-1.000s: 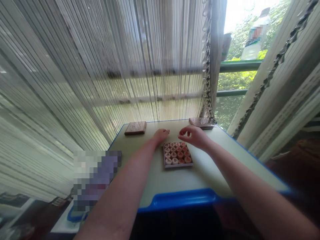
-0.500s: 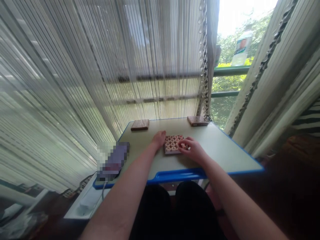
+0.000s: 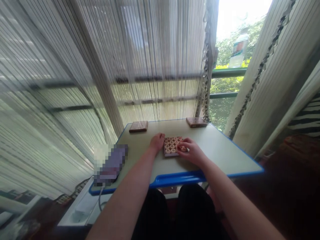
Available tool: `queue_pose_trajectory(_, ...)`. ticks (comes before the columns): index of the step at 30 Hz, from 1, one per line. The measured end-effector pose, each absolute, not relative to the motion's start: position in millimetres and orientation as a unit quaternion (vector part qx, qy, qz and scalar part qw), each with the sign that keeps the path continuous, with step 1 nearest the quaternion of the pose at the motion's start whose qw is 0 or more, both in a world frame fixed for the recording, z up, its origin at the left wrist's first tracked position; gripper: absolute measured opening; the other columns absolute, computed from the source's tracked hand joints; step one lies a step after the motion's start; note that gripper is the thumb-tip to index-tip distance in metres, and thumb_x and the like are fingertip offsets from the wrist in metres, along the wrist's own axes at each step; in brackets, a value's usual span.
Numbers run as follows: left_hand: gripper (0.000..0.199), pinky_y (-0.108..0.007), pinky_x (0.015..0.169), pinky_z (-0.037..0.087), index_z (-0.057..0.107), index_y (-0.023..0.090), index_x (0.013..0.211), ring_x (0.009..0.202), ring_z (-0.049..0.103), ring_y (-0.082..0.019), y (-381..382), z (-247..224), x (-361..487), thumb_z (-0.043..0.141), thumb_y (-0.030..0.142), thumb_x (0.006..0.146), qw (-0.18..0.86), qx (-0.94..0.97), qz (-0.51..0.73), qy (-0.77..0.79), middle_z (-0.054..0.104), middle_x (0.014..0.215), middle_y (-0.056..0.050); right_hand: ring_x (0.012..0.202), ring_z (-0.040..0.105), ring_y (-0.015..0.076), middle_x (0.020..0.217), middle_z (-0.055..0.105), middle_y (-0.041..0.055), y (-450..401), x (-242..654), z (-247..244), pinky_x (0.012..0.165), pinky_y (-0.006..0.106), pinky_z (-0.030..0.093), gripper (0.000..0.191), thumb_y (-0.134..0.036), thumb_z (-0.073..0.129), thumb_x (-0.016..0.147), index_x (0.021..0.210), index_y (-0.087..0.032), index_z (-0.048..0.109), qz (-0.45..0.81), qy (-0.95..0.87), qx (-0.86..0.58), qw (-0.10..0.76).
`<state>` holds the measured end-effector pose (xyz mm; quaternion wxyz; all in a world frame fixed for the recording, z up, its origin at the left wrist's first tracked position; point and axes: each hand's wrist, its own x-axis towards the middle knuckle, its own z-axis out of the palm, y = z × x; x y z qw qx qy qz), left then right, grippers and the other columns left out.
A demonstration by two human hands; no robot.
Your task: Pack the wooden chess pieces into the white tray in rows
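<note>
A shallow box filled with rows of round wooden Chinese chess pieces lies flat on the table, with dark characters on most tops and at least one red one. My left hand is curled against the box's left side, holding its edge, its fingers partly hidden. From the right, my right hand reaches over the box with thumb and fingers drawn together on a chess piece at the near right corner. My fingers cover part of that right column.
The pale table has a blue rim. Two flat brown boxes rest at its far side, one left and one right. A blurred-out device with a cable lies at left. Striped curtains hang behind.
The view has shifted slightly. My right hand's fingers have moved a little over the pieces at the box's right side. My left hand stays by the left edge.
</note>
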<state>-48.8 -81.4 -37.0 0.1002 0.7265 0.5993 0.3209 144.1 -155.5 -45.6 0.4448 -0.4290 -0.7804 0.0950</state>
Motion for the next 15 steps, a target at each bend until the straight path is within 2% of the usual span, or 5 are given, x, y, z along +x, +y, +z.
queue_pose_trajectory(8,0.041,-0.024,0.074,0.041,0.064,0.015,0.082,0.083,0.058,-0.015,-81.4,-37.9,-48.8,0.029,0.038,0.089,0.12,0.725,0.332,0.592,0.066,0.088,-0.007,0.081,0.054,0.0151,0.092,0.049,0.0058,-158.3,146.8,-48.0,0.079,0.03,0.047,0.021,-0.032,0.062,0.071,0.087,-0.023,0.07,0.087,-0.782,-0.439,0.435)
queue_pose_trajectory(15,0.042,-0.023,0.071,0.041,0.063,0.014,0.079,0.078,0.058,-0.015,-81.4,-39.8,-49.7,0.03,0.038,0.088,0.115,0.731,0.341,0.58,0.066,0.083,-0.008,0.078,0.053,0.0146,0.087,0.047,0.0046,-159.8,148.6,-50.0,0.078,0.03,0.047,0.014,-0.031,0.062,0.072,0.079,-0.024,0.072,0.078,-0.789,-0.439,0.423)
